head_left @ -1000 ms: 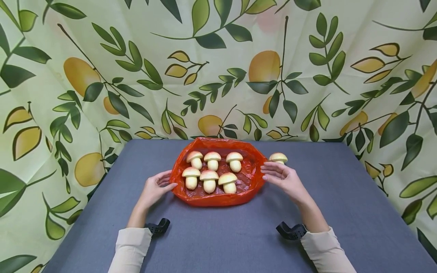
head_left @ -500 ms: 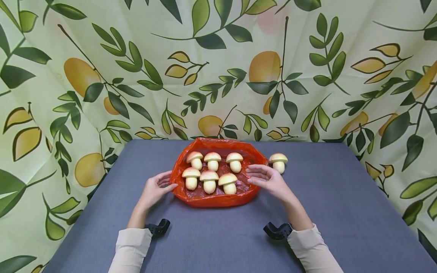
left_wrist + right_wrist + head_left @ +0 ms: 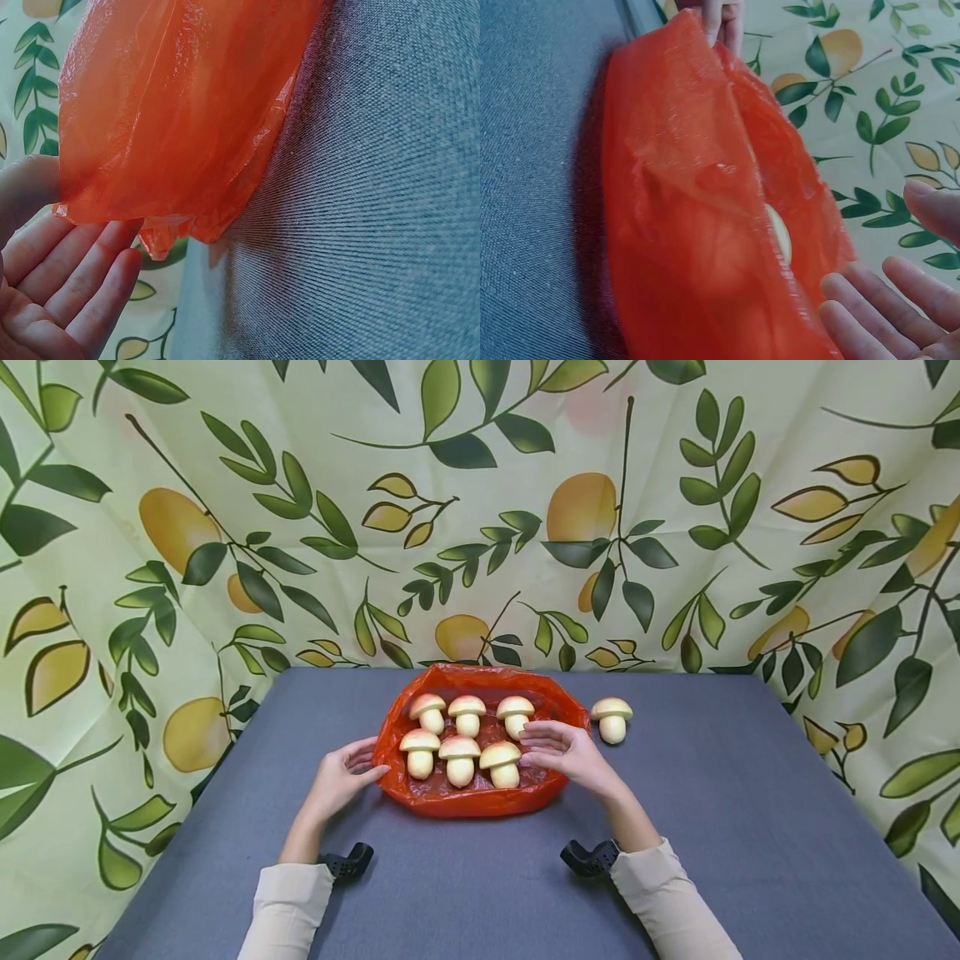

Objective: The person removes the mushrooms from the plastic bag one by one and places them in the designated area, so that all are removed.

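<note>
A red plastic bag point(image 3: 472, 806) lies on the table with its mouth spread wide. Inside, several toy mushrooms point(image 3: 460, 747) with cream stems and pinkish caps are set in two rows. My left hand point(image 3: 341, 777) holds the bag's left edge between thumb and fingers; the left wrist view has the fingers point(image 3: 82, 277) under the red film. Over the right part of the bag is my right hand point(image 3: 567, 752), holding nothing, fingertips close to the rightmost mushrooms. In the right wrist view its fingers point(image 3: 870, 307) are spread beside the bag's rim.
One more toy mushroom point(image 3: 612, 718) stands outside the bag, just past its right end. The grey-blue cloth-covered table point(image 3: 465, 893) runs back to a leaf-and-fruit patterned curtain point(image 3: 480, 527). Black wrist cameras point(image 3: 348, 860) sit at both cuffs.
My right hand has moved left from the bag's right end to over the mushrooms inside, uncovering the lone mushroom at right. The left hand and the bag stay nearly where they were.
</note>
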A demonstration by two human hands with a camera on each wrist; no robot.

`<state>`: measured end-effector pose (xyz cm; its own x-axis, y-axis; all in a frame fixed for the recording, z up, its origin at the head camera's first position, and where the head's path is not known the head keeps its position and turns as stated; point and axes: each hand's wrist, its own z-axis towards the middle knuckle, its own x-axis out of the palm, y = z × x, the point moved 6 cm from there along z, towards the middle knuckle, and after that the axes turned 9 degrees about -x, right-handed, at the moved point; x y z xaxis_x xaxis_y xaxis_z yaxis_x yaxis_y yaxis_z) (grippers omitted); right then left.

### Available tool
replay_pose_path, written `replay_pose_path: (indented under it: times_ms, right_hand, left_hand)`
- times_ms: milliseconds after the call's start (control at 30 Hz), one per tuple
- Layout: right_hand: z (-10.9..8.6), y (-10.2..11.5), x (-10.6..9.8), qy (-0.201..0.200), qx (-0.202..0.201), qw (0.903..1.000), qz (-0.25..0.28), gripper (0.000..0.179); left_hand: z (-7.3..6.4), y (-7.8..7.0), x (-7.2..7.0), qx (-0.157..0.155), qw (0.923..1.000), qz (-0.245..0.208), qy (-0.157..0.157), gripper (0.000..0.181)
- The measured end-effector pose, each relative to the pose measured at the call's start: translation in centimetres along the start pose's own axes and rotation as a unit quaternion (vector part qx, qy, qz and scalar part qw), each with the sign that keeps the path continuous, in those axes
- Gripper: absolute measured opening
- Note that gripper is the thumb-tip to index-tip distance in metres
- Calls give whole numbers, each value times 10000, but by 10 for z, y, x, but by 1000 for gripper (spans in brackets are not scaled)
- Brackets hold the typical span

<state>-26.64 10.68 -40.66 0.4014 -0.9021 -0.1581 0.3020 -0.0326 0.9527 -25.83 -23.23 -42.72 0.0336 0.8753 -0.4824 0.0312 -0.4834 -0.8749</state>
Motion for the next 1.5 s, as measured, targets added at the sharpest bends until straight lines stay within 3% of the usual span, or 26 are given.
replay_pose_path:
  times_ms: [367,700,967,1233,1500]
  right_hand:
    - [17,-12,9,235,78,9976,-651,51]
    - [31,-22,14,461,455,9950,-756,54]
    - [36,-27,18,688,505,9949,-533,57]
    - [36,-44,20,873,687,9890,-977,61]
    - [36,-49,22,932,590,9859,-1261,56]
  left_hand:
    - [0,2,0,-44,10000,4,-30,52]
    - [0,4,1,-9,10000,7,-62,51]
    - [0,1,1,11,10000,14,-7,51]
    - [0,-1,0,54,10000,-43,54,52]
    - [0,-1,1,15,10000,-28,36,52]
